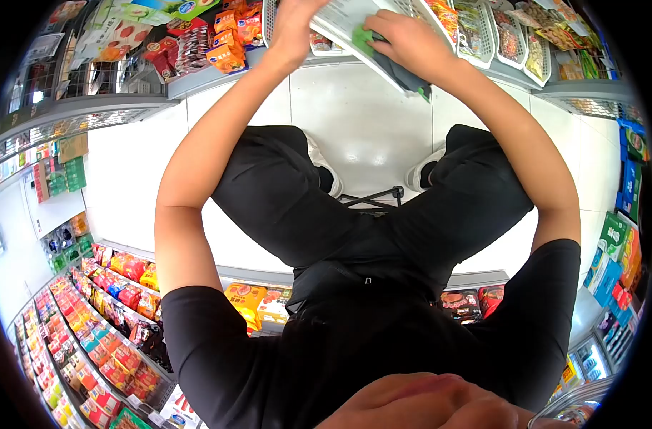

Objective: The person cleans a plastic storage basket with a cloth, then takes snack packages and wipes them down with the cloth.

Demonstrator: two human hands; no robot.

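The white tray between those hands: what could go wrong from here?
The tilted white tray might slip: the left hand is at its edge, fingertips out of view, while the right hand holds the green-and-dark cloth against it. The left hand could also knock nearby orange packets down.

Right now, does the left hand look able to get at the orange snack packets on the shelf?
Probably not without letting go first: the left hand seems to hold the tilted white basket. Otherwise the way looks mostly free; the orange snack packets lie close by on the left, uncovered.
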